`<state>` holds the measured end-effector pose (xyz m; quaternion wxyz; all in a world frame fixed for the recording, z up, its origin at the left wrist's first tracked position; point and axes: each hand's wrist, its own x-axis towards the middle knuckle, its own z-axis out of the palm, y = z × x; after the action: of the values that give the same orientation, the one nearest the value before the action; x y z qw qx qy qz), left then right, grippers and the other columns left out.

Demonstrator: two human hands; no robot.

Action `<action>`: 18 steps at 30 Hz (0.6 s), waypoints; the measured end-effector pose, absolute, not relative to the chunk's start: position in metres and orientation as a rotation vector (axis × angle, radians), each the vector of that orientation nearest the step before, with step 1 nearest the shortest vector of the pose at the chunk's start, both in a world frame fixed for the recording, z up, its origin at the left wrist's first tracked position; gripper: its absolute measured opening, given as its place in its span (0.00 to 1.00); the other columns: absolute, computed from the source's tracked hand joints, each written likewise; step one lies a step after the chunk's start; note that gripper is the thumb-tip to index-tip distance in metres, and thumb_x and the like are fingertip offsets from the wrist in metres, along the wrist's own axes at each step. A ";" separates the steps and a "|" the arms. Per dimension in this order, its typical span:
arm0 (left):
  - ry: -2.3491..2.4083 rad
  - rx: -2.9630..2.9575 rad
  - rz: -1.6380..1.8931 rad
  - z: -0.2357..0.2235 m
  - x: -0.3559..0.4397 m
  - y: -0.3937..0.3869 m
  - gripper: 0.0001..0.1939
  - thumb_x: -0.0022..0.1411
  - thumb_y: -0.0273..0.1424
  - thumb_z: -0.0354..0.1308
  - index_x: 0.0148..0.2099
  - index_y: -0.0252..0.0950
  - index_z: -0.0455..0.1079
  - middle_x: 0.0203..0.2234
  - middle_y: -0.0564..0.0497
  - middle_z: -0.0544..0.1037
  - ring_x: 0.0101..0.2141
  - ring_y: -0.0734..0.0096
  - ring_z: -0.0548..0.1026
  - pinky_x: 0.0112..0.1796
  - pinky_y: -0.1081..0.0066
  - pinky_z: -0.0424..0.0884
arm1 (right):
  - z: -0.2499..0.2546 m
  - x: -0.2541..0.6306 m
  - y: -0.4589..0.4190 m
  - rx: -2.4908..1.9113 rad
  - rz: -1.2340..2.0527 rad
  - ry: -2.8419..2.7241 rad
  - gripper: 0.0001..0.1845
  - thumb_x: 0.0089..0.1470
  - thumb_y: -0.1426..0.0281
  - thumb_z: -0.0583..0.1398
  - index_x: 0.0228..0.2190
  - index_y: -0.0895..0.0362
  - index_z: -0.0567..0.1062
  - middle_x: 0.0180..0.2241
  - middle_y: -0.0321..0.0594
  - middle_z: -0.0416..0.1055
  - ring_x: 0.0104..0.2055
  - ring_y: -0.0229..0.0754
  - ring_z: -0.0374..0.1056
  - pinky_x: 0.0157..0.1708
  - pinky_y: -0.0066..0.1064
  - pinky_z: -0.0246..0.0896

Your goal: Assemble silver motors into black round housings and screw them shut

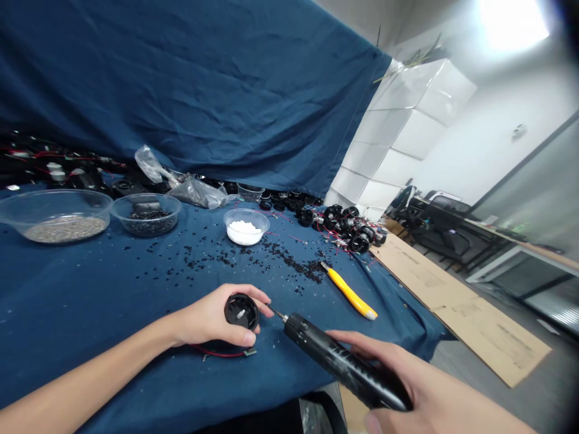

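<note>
1. The left hand (210, 316) is curled closed around a round black plastic casing (241, 312), gripping it from the side with its open face turned up toward the camera. A small pale part shows inside the casing.
2. The right hand (407, 377) is wrapped closed around the barrel of a black electric screwdriver (348, 361). Its thin metal bit (277, 313) points left, its tip just beside the casing and not clearly touching it.
3. A red wire (217, 352) lies on the cloth directly beneath the left hand, ending at a small connector board (250, 351) near the casing.
4. A yellow utility knife (348, 290) lies just far of the screwdriver, apart from both hands.
5. Black granules (271, 259) are scattered across the blue cloth (67, 313) farther from the hands.
6. Along the far side stand a large clear bowl of grey granules (54, 217), a smaller clear bowl of black granules (146, 214), and a clear bowl of white granules (246, 226).
7. To the far right of these, a heap of black casings with red wires (344, 226) sits on the cloth.
8. A cardboard sheet (456, 301) lies on the right, beyond the cloth's edge.
</note>
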<state>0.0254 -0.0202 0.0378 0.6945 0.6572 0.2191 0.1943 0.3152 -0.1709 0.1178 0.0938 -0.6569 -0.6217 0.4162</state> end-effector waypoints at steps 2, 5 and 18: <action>0.497 1.471 0.422 0.037 0.025 -0.021 0.28 0.46 0.29 0.69 0.50 0.37 0.66 0.47 0.44 0.76 0.40 0.65 0.75 0.40 0.64 0.73 | 0.118 0.315 -0.172 -1.973 1.275 -1.849 0.42 0.47 0.67 0.66 0.62 0.45 0.60 0.62 0.36 0.58 0.63 0.56 0.54 0.63 0.41 0.48; 0.505 1.487 0.403 0.036 0.026 -0.021 0.29 0.46 0.29 0.69 0.51 0.36 0.65 0.47 0.44 0.76 0.40 0.65 0.75 0.39 0.65 0.73 | 0.118 0.314 -0.172 -1.991 1.297 -1.850 0.43 0.46 0.66 0.66 0.62 0.44 0.58 0.63 0.34 0.57 0.63 0.55 0.53 0.63 0.39 0.49; 0.525 1.535 0.364 0.040 0.025 -0.024 0.29 0.47 0.28 0.69 0.51 0.37 0.65 0.47 0.45 0.77 0.41 0.65 0.75 0.40 0.66 0.72 | 0.123 0.312 -0.172 -1.949 1.305 -1.891 0.42 0.48 0.66 0.66 0.62 0.43 0.59 0.62 0.34 0.58 0.62 0.51 0.56 0.62 0.37 0.50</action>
<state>0.0254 -0.0239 0.0397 0.6740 0.6820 0.2332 0.1619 0.3119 -0.1718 0.1229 0.0644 -0.6455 -0.6263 0.4323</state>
